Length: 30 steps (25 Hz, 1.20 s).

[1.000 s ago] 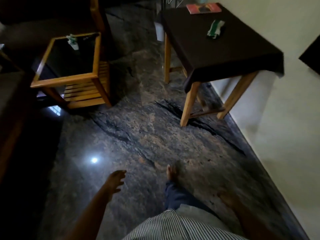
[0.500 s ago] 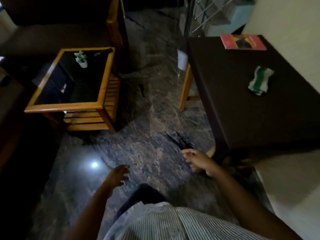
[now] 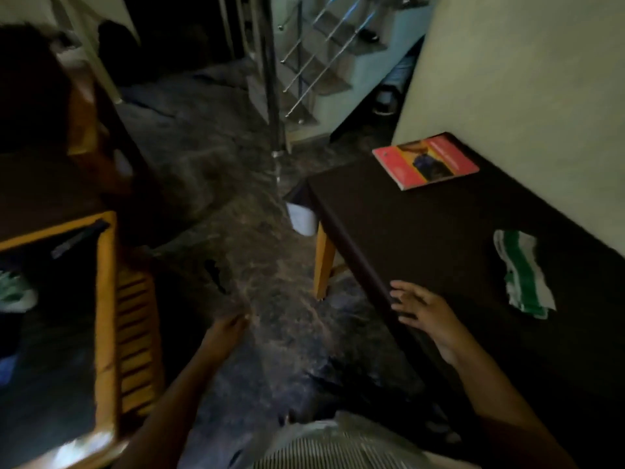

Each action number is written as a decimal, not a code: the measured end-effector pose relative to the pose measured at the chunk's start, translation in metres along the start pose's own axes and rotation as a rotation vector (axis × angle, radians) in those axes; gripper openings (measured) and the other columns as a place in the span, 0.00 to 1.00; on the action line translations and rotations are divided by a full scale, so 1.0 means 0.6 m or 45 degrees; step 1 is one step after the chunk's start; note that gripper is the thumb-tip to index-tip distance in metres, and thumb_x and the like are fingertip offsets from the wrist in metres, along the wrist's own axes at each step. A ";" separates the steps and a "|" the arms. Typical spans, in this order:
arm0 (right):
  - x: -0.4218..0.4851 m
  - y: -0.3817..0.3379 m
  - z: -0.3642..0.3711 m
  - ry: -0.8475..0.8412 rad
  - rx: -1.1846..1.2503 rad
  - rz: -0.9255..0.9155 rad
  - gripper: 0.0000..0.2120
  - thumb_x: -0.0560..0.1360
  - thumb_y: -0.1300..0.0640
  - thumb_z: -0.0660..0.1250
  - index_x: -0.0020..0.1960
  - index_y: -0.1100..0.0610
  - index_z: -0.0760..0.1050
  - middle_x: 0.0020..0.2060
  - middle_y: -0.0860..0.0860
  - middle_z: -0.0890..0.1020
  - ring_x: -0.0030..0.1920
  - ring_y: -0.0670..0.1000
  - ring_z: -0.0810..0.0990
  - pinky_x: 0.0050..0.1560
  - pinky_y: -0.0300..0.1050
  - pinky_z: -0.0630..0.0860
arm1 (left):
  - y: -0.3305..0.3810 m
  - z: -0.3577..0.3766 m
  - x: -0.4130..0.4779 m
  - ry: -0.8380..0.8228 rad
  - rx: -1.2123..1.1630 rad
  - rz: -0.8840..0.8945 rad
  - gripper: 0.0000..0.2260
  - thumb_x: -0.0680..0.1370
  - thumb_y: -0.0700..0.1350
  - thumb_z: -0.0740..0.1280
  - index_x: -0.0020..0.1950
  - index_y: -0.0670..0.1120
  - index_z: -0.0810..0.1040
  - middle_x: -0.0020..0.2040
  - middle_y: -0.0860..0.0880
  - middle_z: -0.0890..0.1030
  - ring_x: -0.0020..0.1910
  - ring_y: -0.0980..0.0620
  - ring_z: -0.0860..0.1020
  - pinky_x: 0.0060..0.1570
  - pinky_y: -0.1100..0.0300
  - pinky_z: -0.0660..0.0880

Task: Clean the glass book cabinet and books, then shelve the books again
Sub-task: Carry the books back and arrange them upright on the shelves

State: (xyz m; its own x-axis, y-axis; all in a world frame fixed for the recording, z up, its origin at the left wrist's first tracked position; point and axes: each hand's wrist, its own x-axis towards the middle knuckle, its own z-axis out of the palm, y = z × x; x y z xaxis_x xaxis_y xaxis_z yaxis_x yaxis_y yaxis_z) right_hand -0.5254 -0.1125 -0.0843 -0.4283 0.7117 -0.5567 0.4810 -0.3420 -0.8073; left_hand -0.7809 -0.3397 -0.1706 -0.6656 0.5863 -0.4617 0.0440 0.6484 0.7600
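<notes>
The right hand [image 3: 422,313] hovers at the near edge of the dark brown cloth-covered tabletop [image 3: 422,231], fingers spread and straight, holding nothing. Whether the fingertips touch the cloth cannot be told. Splayed like that, it looks ready either to steady the person against the edge or to go for something lying there.

Two things lie within its side of the tabletop. The crumpled green-and-white striped cloth [image 3: 522,275] sits near the hand, toward the wall, probably put there as the wiping rag. The thin red-covered paperback book [image 3: 426,162] lies flat at the far corner, well apart from the cloth, most likely set out to be wiped before shelving.

The left hand [image 3: 226,328] hangs low over the mottled dark stone floor [image 3: 257,258], blurred but with fingers relaxed and nothing in it, probably just for balance.

The glass book cabinet is not in view, so cleaning and shelving both seem to be ahead. My guess is that the cloth comes first, since it is the nearer thing.

A small wooden side table with a dark glass top [image 3: 105,299] stands to the left, and a small white bin [image 3: 302,218] stands beside the tabletop's far leg.
</notes>
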 end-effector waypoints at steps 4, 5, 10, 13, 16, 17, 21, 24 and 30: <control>0.098 -0.075 -0.038 0.321 0.468 0.043 0.14 0.80 0.59 0.58 0.65 0.55 0.71 0.59 0.55 0.76 0.56 0.53 0.76 0.51 0.45 0.74 | 0.229 0.036 0.197 -0.061 0.287 0.570 0.15 0.79 0.47 0.63 0.61 0.39 0.78 0.60 0.41 0.79 0.61 0.45 0.76 0.59 0.63 0.66; 0.132 -0.086 -0.045 0.372 0.621 0.036 0.16 0.80 0.60 0.57 0.66 0.57 0.70 0.60 0.57 0.75 0.57 0.54 0.76 0.51 0.45 0.74 | 0.275 0.055 0.246 -0.070 0.318 0.737 0.19 0.77 0.52 0.62 0.60 0.40 0.78 0.59 0.41 0.79 0.59 0.44 0.77 0.59 0.63 0.65; 0.309 -0.174 -0.066 0.509 1.005 0.146 0.18 0.80 0.60 0.56 0.69 0.63 0.65 0.66 0.62 0.70 0.66 0.59 0.70 0.59 0.49 0.69 | 0.398 0.153 0.459 -0.213 1.162 0.941 0.27 0.77 0.62 0.53 0.73 0.51 0.65 0.74 0.47 0.62 0.75 0.45 0.58 0.70 0.43 0.55; 0.413 -0.234 -0.069 0.694 0.944 0.223 0.21 0.78 0.57 0.63 0.68 0.62 0.65 0.64 0.59 0.71 0.65 0.58 0.70 0.58 0.50 0.71 | 0.425 0.175 0.540 -0.269 1.294 1.120 0.29 0.75 0.63 0.50 0.66 0.48 0.75 0.67 0.44 0.73 0.66 0.41 0.73 0.58 0.32 0.67; 0.499 -0.280 -0.053 0.955 0.687 0.362 0.35 0.71 0.46 0.70 0.69 0.64 0.64 0.64 0.57 0.71 0.64 0.60 0.70 0.62 0.55 0.70 | 0.437 0.181 0.577 -0.396 1.233 1.143 0.28 0.78 0.64 0.48 0.64 0.49 0.76 0.65 0.44 0.76 0.60 0.42 0.78 0.50 0.41 0.76; 0.523 -0.288 -0.044 1.048 0.548 0.471 0.40 0.68 0.43 0.71 0.70 0.64 0.61 0.66 0.60 0.68 0.65 0.62 0.69 0.64 0.56 0.68 | 0.439 0.181 0.578 -0.435 1.198 1.126 0.27 0.77 0.63 0.51 0.65 0.49 0.76 0.66 0.44 0.75 0.60 0.42 0.77 0.49 0.45 0.77; 0.559 -0.329 -0.003 1.214 0.197 0.737 0.48 0.66 0.46 0.75 0.74 0.61 0.50 0.69 0.61 0.59 0.68 0.62 0.63 0.64 0.54 0.66 | 0.431 0.177 0.583 -0.539 0.896 1.200 0.26 0.75 0.61 0.56 0.68 0.48 0.72 0.69 0.42 0.71 0.62 0.42 0.76 0.54 0.48 0.76; 0.568 -0.330 -0.001 1.275 0.478 0.673 0.41 0.66 0.53 0.76 0.70 0.61 0.56 0.67 0.61 0.65 0.65 0.61 0.69 0.62 0.55 0.68 | 0.452 0.167 0.591 -0.571 0.503 0.979 0.25 0.77 0.54 0.63 0.71 0.46 0.68 0.72 0.43 0.67 0.69 0.44 0.68 0.64 0.59 0.64; 0.475 -0.301 0.028 1.225 0.528 0.389 0.03 0.77 0.56 0.62 0.47 0.56 0.72 0.37 0.57 0.80 0.27 0.49 0.72 0.29 0.42 0.69 | 0.489 0.145 0.680 -1.209 0.127 0.224 0.11 0.78 0.42 0.63 0.60 0.51 0.73 0.64 0.43 0.75 0.62 0.46 0.74 0.66 0.48 0.68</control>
State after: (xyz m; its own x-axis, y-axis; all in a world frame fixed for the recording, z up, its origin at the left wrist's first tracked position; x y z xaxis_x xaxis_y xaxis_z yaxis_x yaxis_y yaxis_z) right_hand -0.7473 0.1422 -0.1003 0.5300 0.6818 -0.5042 0.0925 -0.6375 -0.7649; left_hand -0.9745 0.1318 -0.1758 0.2329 0.7985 -0.5551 0.1774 0.5264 0.8315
